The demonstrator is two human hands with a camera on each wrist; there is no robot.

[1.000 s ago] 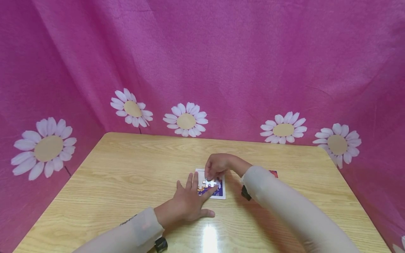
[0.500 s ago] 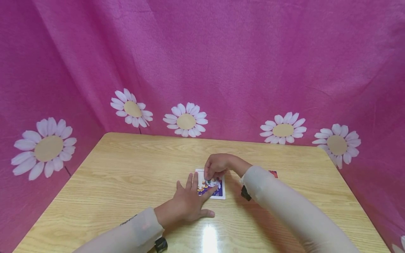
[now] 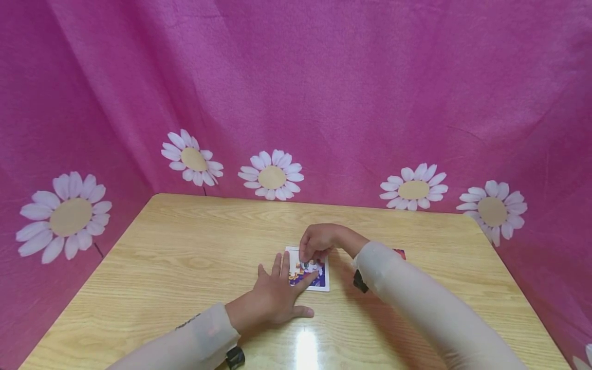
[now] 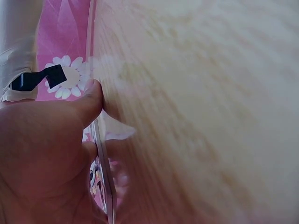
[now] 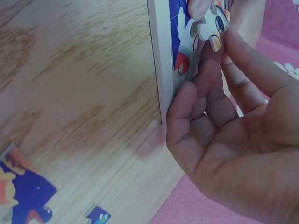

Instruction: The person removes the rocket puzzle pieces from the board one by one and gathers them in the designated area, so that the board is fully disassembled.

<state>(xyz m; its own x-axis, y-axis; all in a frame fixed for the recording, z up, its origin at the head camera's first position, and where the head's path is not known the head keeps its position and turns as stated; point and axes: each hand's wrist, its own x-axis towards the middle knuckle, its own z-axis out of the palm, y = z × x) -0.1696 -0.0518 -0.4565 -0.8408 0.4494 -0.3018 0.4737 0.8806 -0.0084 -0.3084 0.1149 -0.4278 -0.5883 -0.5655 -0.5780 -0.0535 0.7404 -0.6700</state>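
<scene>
The right hand (image 3: 320, 241) pinched in its grip a white piece (image 5: 203, 31), over a puzzle board (image 3: 327, 280).
I saw the left hand (image 3: 276, 299), its grip spread wide, lie across the board's near left corner.

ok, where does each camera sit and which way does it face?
Head: worn on the head, facing forward and down; table, puzzle, pink cloth, left hand, right hand, both sleeves.
Left wrist: on that wrist, facing the left hand and the puzzle's edge; right sleeve too.
Right wrist: on that wrist, facing the right hand on a puzzle piece; left fingertip at top.
Both wrist views share puzzle and pink cloth.
</scene>
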